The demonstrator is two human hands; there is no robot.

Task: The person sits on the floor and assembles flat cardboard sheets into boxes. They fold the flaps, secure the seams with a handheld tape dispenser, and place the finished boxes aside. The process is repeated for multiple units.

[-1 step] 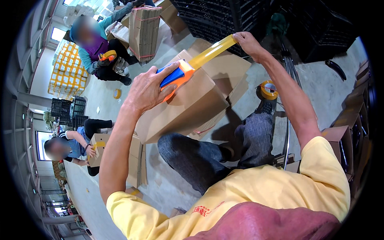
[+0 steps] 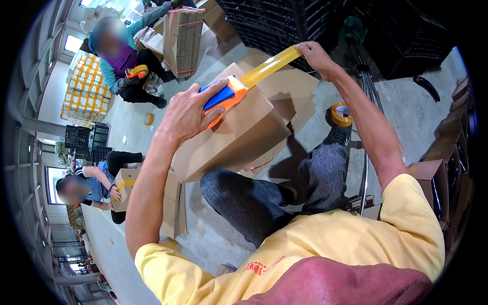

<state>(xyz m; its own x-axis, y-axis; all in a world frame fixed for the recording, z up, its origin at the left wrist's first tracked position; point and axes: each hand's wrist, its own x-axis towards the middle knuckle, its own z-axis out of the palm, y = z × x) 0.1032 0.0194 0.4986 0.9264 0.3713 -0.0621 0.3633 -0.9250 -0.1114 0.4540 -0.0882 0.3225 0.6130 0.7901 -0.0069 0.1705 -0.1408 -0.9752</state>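
My left hand (image 2: 189, 111) is closed around a blue and orange tape dispenser (image 2: 231, 103), held over the upper part of a brown cardboard box (image 2: 231, 145). From the dispenser a strip of yellow tape (image 2: 272, 66) runs taut up and to the right. Its free end is pinched between the fingers of my right hand (image 2: 316, 60), above the far side of the box. The box stands tilted in front of my knees, and its far flaps are partly hidden behind the tape.
Flattened cardboard (image 2: 173, 211) is stacked at my left. A tape roll (image 2: 341, 114) lies by my foot, another (image 2: 148, 119) farther left. Black crates (image 2: 282, 23) stand ahead, open cartons (image 2: 429, 178) at right. Two co-workers sit at left, one holding a box (image 2: 123, 189), one a tape dispenser (image 2: 137, 71).
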